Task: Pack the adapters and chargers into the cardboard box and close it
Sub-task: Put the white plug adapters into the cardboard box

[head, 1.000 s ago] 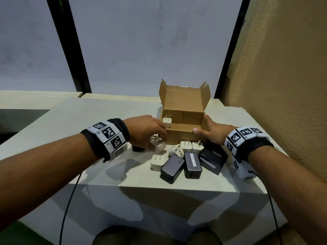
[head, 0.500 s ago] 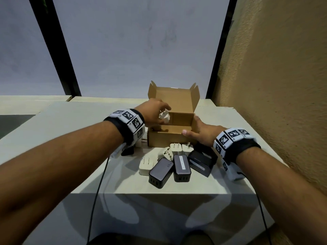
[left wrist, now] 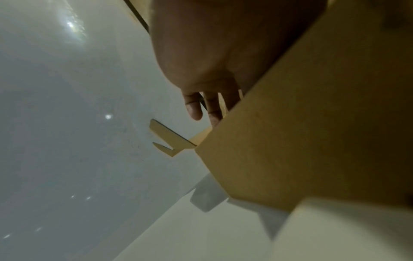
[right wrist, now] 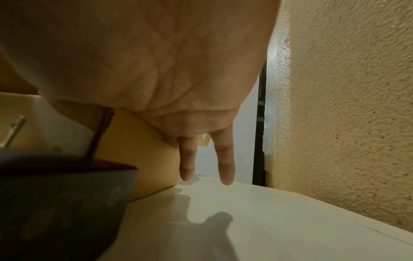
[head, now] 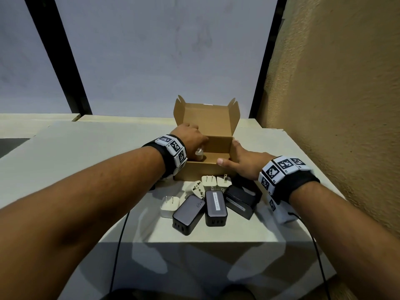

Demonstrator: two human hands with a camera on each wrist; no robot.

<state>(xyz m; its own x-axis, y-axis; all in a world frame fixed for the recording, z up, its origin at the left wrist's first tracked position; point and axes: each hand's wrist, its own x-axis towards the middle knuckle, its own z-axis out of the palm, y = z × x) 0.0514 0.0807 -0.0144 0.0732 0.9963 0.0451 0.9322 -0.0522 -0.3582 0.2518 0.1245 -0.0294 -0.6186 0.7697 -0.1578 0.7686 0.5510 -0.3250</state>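
Cardboard fills the left wrist view, hiding what the left hand (head: 190,140) holds; only the head view shows a white plug (head: 199,154) under that hand inside the open box (head: 218,138), apparently pinched, though the grip is unclear. The right hand (head: 242,163) lies flat-fingered against the box's right wall, thumb on the front rim. White adapters (head: 208,181) and black chargers (head: 216,207) sit just before the box on the table (head: 86,161).
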